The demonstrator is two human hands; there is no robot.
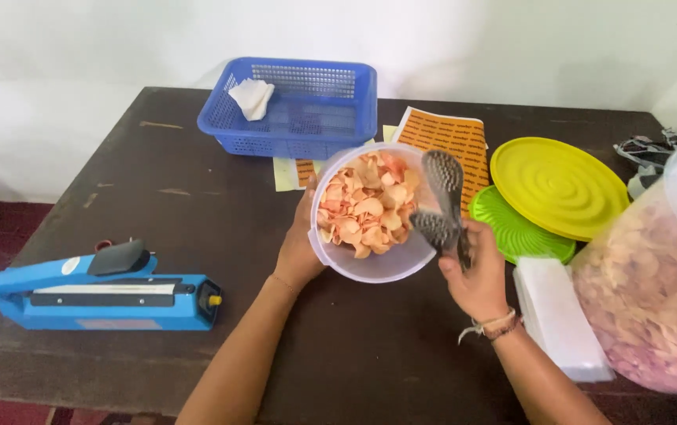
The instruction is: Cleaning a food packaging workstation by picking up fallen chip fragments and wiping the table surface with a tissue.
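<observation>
At the dark table's (pixel 197 205) middle, the left hand (pixel 297 250) grips a tilted tub of crackers (pixel 366 208), exposing its mouth. Right hand (pixel 476 275) clenches slotted tongs (pixel 442 206) over them.

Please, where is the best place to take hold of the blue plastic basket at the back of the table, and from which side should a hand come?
Grip the blue basket by its near long rim, coming from above on the person's side. That rim shows as a solid, thickened band above the mesh walls, likely firm enough for fingers to hook over. The white cloth lies in the left corner, so take the rim to its right.
</observation>
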